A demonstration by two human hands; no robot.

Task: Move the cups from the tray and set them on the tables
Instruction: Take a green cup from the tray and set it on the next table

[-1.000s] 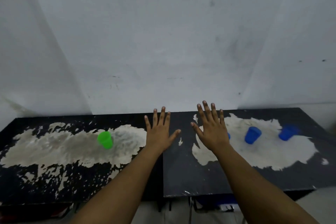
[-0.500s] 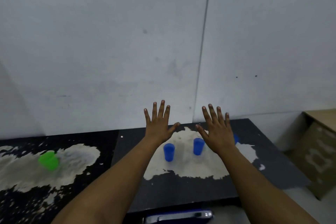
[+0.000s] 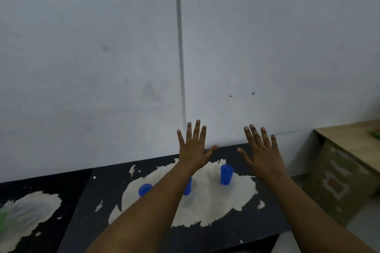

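Blue cups (image 3: 226,173) stand on the table (image 3: 98,191) below both hands — left hand (image 3: 192,148), right hand (image 3: 262,152) — fingers spread, empty.

This looks like a plain, bare workroom or test room, not a home or a shop, though the exact kind of place cannot be told. A pale grey wall (image 3: 102,47) with a vertical seam fills most of the view, and against it stand two black tables (image 3: 98,191) whose top coating is badly worn off in large cream patches. To the right there is a low wooden cabinet (image 3: 345,162) with a scuffed front, standing on a light floor, and the only small items are simple blue plastic cups (image 3: 226,173) on the right table.
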